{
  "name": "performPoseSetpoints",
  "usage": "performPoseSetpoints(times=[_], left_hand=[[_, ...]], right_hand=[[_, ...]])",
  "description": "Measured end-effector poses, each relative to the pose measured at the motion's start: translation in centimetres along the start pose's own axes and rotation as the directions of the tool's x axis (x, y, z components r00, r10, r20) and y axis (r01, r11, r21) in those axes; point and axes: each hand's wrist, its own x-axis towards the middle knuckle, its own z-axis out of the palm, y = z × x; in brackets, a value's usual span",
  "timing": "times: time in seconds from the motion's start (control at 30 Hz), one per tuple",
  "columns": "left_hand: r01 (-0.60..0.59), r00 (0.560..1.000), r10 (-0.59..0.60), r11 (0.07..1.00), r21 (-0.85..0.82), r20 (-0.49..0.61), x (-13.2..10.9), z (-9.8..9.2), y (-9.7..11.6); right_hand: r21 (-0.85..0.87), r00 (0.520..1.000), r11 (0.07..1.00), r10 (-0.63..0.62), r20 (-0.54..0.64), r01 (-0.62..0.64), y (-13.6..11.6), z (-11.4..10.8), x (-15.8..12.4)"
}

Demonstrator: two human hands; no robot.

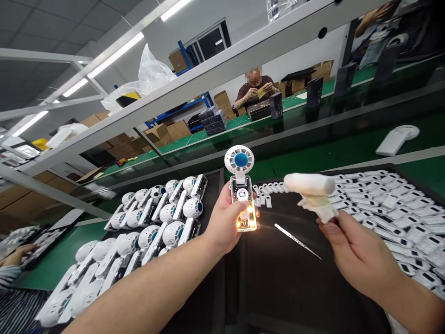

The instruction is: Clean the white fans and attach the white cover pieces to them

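Left hand (224, 223), fingers clamped on lit fan (242, 180), right hand (363, 253), fingers pinching white roll (309, 184) right of fan.

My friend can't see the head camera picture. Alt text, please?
A left hand holds a white, round-headed gadget with a blue centre and glowing lights; the right hand holds crumpled pale material and a blurry white cylinder. Alongside: rows of white domed gadgets, many white oblong pieces.
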Motion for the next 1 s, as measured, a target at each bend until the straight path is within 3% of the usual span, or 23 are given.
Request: performPoseSetpoints(times=[0.1, 0.2, 0.33, 0.5, 0.6, 0.73, 0.8, 0.87, 1.0], left_hand=[[-0.001, 1.000, 0.001, 1.000, -0.013, 0.000, 0.0, -0.1, 0.0], [-0.020, 1.000, 0.020, 0.999, -0.026, -0.002, 0.1, -0.3, -0.1], [-0.025, 1.000, 0.024, 0.999, -0.025, -0.020, 0.2, -0.4, -0.2], [0.001, 0.997, 0.001, 1.000, 0.017, -0.081, 0.5, -0.3, -0.5], [0.107, 0.970, -0.070, 0.983, 0.149, -0.234, 2.3, -0.8, -0.5], [0.174, 0.936, -0.049, 0.925, 0.338, -0.350, 7.5, -2.6, 1.2], [0.143, 0.934, 0.039, 0.870, 0.472, -0.354, 10.1, -3.7, 2.8], [0.102, 0.926, 0.165, 0.757, 0.645, -0.339, 11.5, -5.0, 4.5], [0.131, 0.908, 0.325, 0.379, 0.916, -0.265, 10.0, -8.0, 6.0]], right_hand=[[-0.062, 1.000, 0.998, 0.002, 0.028, -0.001, 0.3, 0.1, -0.1], [-0.188, 0.986, 0.981, 0.078, 0.150, -0.049, 2.0, 1.3, -0.9], [-0.371, 0.914, 0.925, 0.214, 0.344, -0.077, 4.7, 3.2, -2.1], [-0.523, 0.831, 0.853, 0.298, 0.469, -0.011, 5.7, 4.2, -2.6], [-0.523, 0.819, 0.852, 0.311, 0.483, -0.015, 5.3, 3.8, -1.6], [-0.546, 0.867, 0.838, 0.282, 0.411, -0.013, 5.6, 3.4, 2.4], [-0.594, 0.888, 0.804, 0.290, 0.358, -0.023, 6.5, 3.7, 4.9], [-0.633, 0.890, 0.773, 0.308, 0.335, -0.029, 7.4, 4.3, 7.1], [-0.663, 0.883, 0.748, 0.335, 0.329, -0.037, 8.4, 6.1, 9.3]])
